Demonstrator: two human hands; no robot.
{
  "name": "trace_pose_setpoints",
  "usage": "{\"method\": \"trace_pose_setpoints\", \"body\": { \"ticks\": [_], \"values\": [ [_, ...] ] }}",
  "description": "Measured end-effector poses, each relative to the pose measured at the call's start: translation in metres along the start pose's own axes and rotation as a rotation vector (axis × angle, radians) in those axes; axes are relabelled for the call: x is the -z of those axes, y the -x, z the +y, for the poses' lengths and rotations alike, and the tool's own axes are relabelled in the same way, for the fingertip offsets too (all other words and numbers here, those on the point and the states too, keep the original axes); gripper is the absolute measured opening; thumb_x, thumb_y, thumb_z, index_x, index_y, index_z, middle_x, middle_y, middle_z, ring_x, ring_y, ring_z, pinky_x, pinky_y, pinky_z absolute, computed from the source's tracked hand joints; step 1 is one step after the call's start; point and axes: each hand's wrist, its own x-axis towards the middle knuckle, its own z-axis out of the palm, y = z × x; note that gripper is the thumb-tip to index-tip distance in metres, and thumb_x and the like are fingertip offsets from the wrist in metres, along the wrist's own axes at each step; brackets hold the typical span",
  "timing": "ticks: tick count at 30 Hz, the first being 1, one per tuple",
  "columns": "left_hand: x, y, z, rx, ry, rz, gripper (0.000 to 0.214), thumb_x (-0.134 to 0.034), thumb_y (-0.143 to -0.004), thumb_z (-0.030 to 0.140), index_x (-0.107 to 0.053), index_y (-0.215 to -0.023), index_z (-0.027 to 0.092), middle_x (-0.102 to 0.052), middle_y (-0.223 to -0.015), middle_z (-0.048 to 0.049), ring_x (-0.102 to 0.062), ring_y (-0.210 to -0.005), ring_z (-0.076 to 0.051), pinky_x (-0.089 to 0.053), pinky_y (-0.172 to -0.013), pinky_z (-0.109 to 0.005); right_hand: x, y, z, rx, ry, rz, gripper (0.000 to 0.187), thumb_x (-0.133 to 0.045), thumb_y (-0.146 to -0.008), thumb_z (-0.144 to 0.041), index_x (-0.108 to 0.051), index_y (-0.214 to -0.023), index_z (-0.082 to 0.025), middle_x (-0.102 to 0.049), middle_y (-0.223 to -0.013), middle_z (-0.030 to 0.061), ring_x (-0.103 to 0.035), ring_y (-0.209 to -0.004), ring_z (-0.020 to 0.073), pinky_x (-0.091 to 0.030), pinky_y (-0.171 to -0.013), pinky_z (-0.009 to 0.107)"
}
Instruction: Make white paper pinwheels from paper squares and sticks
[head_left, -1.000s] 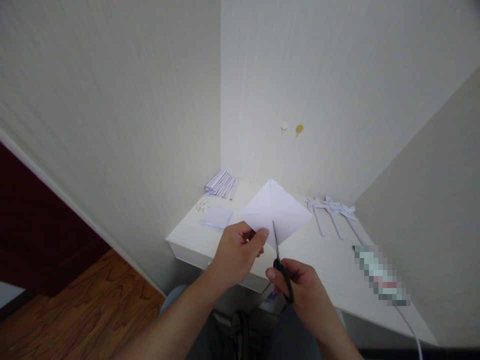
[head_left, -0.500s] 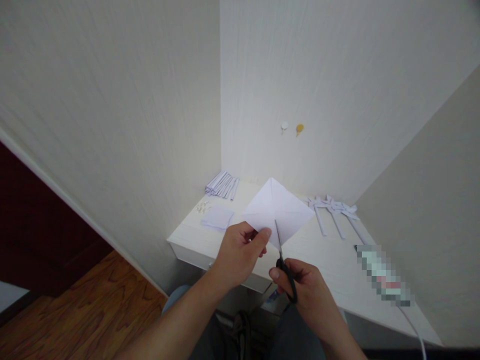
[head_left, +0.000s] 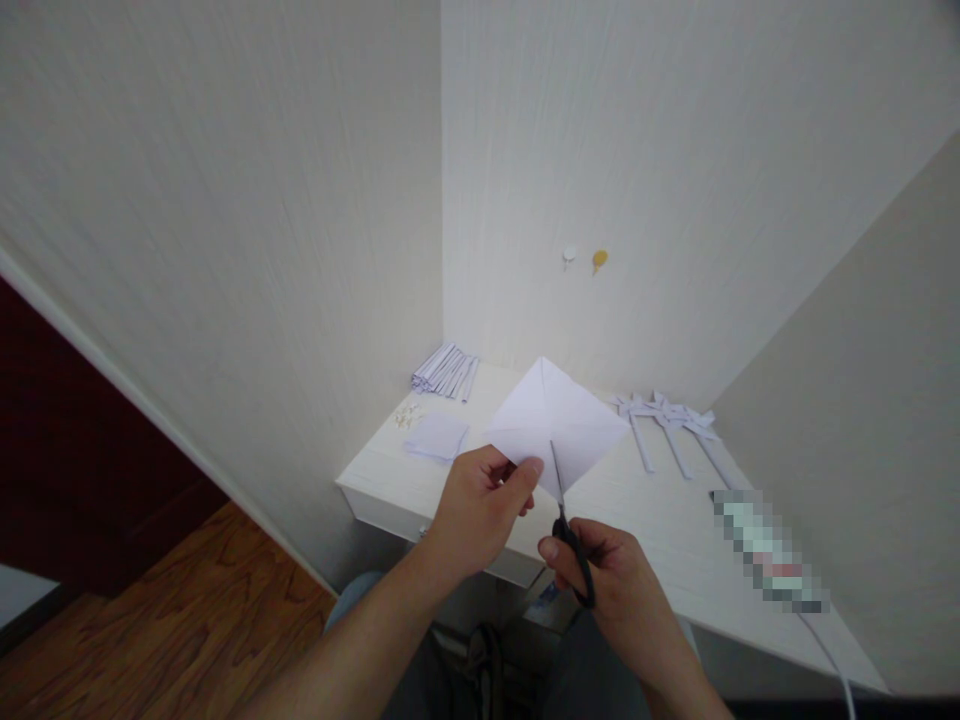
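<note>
A person grips a white square sheet of creased paper (head_left: 544,405) over a white wood-grain desk (head_left: 622,525) set into a corner of pale, streaked walls (head_left: 315,200). The fingers of the left hand (head_left: 480,505) pinch the sheet's near left edge, thumb on top; those of the right hand (head_left: 611,575) are curled around the black handles of a pair of metal-bladed scissors (head_left: 562,525), a blade showing across the sheet from its near corner toward its middle. Left of the sheet lie a bundle of rolled white paper sticks (head_left: 444,372), a scatter of tiny pale pieces (head_left: 407,415) and a thin pile of white paper squares (head_left: 437,437). Right of the sheet rest three white paper pinwheels (head_left: 665,414) on sticks and, nearer the person, a pixelated, pale green long object (head_left: 765,555) with a white cord (head_left: 829,652). Beyond and above the sheet, a white hook (head_left: 569,255) and a yellow hook (head_left: 600,258) dot the wall. Far left of it, brown wood-grain flooring (head_left: 180,590) meets a dark red panel (head_left: 82,450).
</note>
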Motion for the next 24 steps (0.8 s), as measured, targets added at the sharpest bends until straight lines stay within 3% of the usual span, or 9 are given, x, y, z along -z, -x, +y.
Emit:
{"method": "trace_pose_setpoints", "body": {
  "ticks": [12,24],
  "values": [
    [-0.0006,0.0001,-0.004,-0.007,0.028,0.001,0.033,-0.067,-0.085,0.041,-0.063,-0.061,0.019,-0.062,-0.053,0.0001,-0.057,-0.052,-0.013,-0.044,-0.053,-0.025,-0.0004,-0.001,0.0026,0.006,-0.05,-0.002,0.051,-0.079,-0.072,-0.064,-0.059,-0.059,-0.019,-0.052,-0.054,-0.0024,-0.042,-0.054,0.0133,-0.031,-0.055,0.029],
    [-0.0016,-0.0001,-0.0038,-0.013,0.042,-0.007,0.035,-0.069,-0.086,0.041,-0.063,-0.06,0.019,-0.062,-0.053,0.0002,-0.057,-0.052,-0.013,-0.045,-0.054,-0.025,-0.0007,0.0,0.0046,0.009,-0.09,-0.027,0.051,-0.076,-0.075,-0.062,-0.051,-0.059,-0.022,-0.042,-0.056,-0.0051,-0.037,-0.057,0.0128,-0.027,-0.055,0.029]
  ]
}}
